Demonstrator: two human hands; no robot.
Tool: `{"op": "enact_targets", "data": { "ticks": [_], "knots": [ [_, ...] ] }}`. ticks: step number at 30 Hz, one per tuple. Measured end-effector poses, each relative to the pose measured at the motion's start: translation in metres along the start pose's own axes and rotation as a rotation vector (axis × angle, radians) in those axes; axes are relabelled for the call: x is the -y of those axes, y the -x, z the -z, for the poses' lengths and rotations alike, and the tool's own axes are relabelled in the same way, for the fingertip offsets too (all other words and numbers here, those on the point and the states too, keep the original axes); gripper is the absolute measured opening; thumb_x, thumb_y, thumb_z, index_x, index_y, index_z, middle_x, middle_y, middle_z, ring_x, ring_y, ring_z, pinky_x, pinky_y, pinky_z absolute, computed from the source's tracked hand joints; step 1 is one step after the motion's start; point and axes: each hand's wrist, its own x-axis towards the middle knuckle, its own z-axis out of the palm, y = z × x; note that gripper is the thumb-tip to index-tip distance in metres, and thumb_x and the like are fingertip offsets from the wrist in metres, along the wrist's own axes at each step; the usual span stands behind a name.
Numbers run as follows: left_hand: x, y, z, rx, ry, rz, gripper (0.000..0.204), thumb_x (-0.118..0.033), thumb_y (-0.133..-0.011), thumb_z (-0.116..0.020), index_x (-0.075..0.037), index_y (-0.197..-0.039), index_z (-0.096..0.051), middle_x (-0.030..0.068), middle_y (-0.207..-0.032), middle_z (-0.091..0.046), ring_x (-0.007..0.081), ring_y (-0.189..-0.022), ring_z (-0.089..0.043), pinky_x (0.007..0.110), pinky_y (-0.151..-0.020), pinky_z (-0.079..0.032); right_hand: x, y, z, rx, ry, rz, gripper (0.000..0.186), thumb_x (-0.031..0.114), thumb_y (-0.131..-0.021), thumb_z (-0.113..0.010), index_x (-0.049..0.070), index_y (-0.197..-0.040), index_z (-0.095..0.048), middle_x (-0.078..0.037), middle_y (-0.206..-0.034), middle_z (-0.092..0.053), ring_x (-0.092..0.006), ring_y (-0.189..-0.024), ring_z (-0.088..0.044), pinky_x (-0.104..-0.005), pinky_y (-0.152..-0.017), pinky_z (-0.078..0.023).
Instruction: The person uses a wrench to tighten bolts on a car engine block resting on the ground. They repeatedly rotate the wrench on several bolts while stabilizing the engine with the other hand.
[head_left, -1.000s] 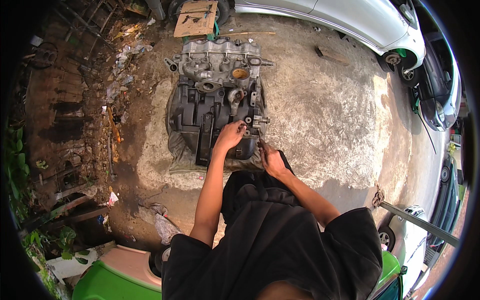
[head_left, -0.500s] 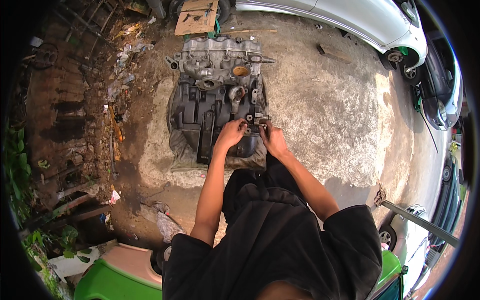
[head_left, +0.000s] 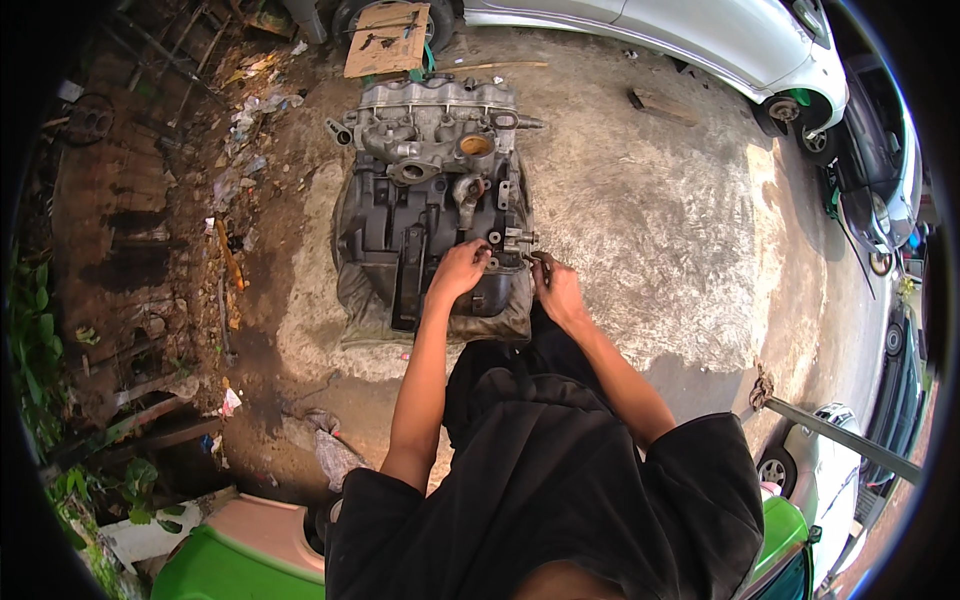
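Note:
An engine [head_left: 385,215], with a dark block and a light grey metal cover at its far end, lies on a crumpled dark sheet [head_left: 490,326]. My left hand [head_left: 460,270] reaches over the block's near part, its fingers bent together at a small round fitting. What its fingertips grip, if anything, is too small to make out. At the block's right edge, my right hand [head_left: 560,290] is pinched beside a small metal fitting [head_left: 519,237]. Anything between those fingers cannot be made out. A metal pipe elbow [head_left: 467,195] stands just beyond my left hand.
A cardboard sheet [head_left: 388,40] with dark tools on it lies beyond the engine by a wheel. A silver car [head_left: 690,35] stands far right, with a wood block [head_left: 664,106] on the concrete. Litter and scrap line the left side. Green car bodywork [head_left: 240,555] is near left.
My right hand has drawn slightly to the right and back from the metal fitting, which now shows more fully. My left hand stays at nearly the same place on the block.

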Motion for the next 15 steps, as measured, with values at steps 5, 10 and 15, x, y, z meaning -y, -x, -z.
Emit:
{"op": "enact_targets", "data": {
  "ticks": [5,10,15],
  "knots": [
    [0.002,-0.001,-0.002,-0.001,0.022,0.020,0.031,-0.026,-0.100,-0.055,-0.002,-0.117,-0.062,0.0201,-0.109,-0.069,0.0386,-0.105,-0.064,0.046,-0.089,-0.050,0.002,0.027,-0.008,0.026,-0.131,-0.080,0.029,0.008,-0.097,-0.054,-0.001,-0.123,-0.063,-0.023,-0.101,-0.071,-0.0327,-0.093,-0.072,-0.0384,-0.080,-0.055],
    [0.004,-0.002,-0.003,-0.007,0.013,-0.018,0.030,-0.026,-0.100,-0.055,-0.002,-0.117,-0.062,0.0196,-0.109,-0.069,0.0383,-0.105,-0.065,0.046,-0.089,-0.051,0.002,0.037,-0.015,0.033,-0.184,-0.074,0.033,0.006,-0.095,-0.053,-0.003,-0.126,-0.061,-0.027,-0.108,-0.068,-0.0387,-0.100,-0.069,-0.0405,-0.084,-0.054],
    [0.003,0.001,-0.003,-0.041,0.009,-0.027,0.029,-0.027,-0.099,-0.055,-0.004,-0.115,-0.062,0.0192,-0.105,-0.070,0.0380,-0.102,-0.065,0.047,-0.088,-0.051,0.001,0.044,-0.024,0.067,-0.175,-0.093,0.040,0.006,-0.096,-0.053,-0.003,-0.135,-0.054,-0.029,-0.114,-0.065,-0.0415,-0.106,-0.065,-0.0426,-0.090,-0.052]
  ]
}}
